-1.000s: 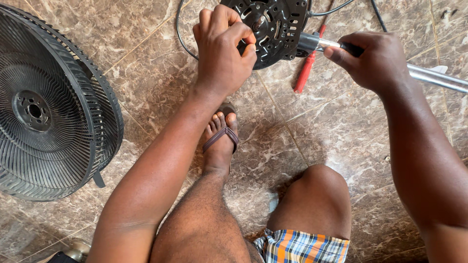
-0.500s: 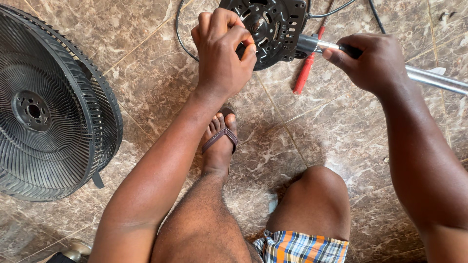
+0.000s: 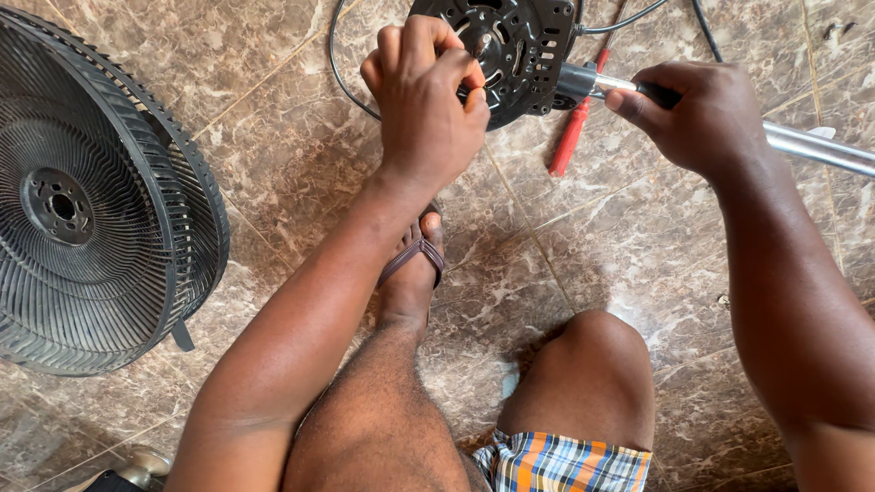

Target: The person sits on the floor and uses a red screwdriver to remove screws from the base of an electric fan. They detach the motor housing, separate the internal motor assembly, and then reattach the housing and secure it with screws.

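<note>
Rigid, heavy motor housing (image 3: 515,46): left hand (image 3: 428,100) clamped on rim; right hand (image 3: 702,114) closed around metal pole (image 3: 816,146).

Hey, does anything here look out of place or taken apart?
Yes. The black fan grille lies loose on the tiled floor, apart from the fan motor housing that the left hand grips. A red screwdriver lies on the floor near the right hand, which holds the metal pole.
</note>
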